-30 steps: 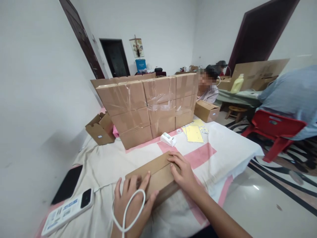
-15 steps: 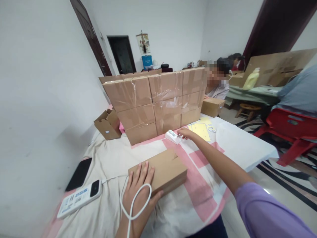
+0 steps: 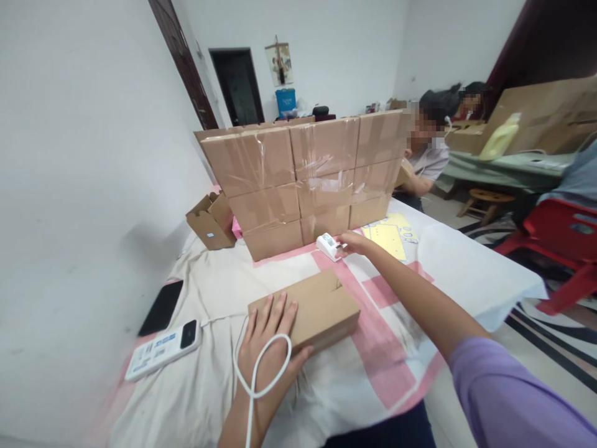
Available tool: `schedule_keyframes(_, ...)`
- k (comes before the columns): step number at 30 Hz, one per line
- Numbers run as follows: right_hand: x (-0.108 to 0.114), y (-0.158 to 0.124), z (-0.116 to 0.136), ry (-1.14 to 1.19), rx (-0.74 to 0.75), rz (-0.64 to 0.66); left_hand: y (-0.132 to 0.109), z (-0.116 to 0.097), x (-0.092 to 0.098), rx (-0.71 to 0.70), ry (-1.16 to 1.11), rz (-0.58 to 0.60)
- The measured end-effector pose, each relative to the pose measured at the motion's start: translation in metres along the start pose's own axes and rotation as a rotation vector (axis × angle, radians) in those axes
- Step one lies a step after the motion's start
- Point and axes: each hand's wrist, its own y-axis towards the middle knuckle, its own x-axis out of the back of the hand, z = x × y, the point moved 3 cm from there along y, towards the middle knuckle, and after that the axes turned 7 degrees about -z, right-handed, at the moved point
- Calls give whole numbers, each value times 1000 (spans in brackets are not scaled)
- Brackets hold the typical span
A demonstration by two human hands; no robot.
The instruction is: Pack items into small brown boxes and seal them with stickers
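Note:
A closed cardboard box (image 3: 321, 305) lies flat on the cloth in front of me. My left hand (image 3: 268, 345) rests on its left end, fingers stretched over the top and thumb along the near side. A loop of white cable (image 3: 254, 393) crosses the back of that hand. My right hand (image 3: 351, 244) reaches forward to a small white wedge-shaped device (image 3: 328, 246) with a grey panel. Its fingers are bent together at the device's right end; what they pinch there, if anything, is too small to make out.
A wall of taped cardboard boxes (image 3: 301, 180) stands behind the device, beside an open carton (image 3: 211, 221). At left lie a white power bank (image 3: 163, 351) and a black phone (image 3: 161, 308). A yellow printed sheet (image 3: 387, 236) is at right. Another person (image 3: 431, 143) sits beyond.
The view has tilted and shifted, so everything sits slightly higher and farther right. My right fingers have come closer to the device's end. The other person's box has been lifted off the table.

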Motion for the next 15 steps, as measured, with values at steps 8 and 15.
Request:
schedule_keyframes(8, 3, 13, 0, -135, -122, -84, 1, -2, 5, -14, 26, -12)
schedule_keyframes(15, -3, 24, 6, -182, -188, -3, 3, -1, 5, -21, 24, -23)
